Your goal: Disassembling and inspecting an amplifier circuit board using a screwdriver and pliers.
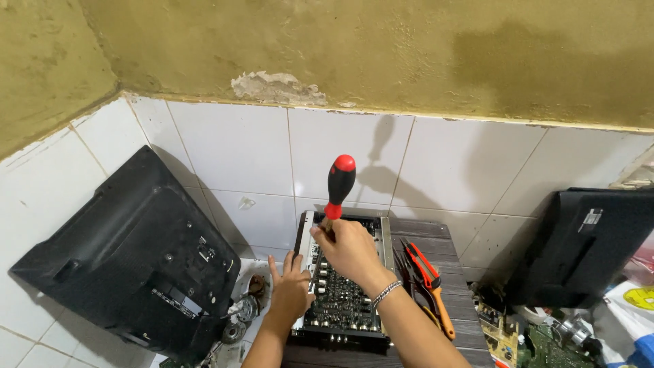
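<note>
Left hand rests flat, fingers spread, on the left edge of the opened amplifier chassis. Right hand grips the red-and-black screwdriver upright over the circuit board. Pliers lie just right.

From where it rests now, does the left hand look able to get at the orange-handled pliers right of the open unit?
Probably not directly: the left hand lies on the unit's left edge, and the right forearm crosses between it and the pliers.

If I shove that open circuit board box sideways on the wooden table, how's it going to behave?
The circuit board box looks metal-framed and stiff, so it would probably slide flat, not tip. Its exposed parts seem fragile. The left hand already steadies it while the right hand holds the screwdriver.
</note>
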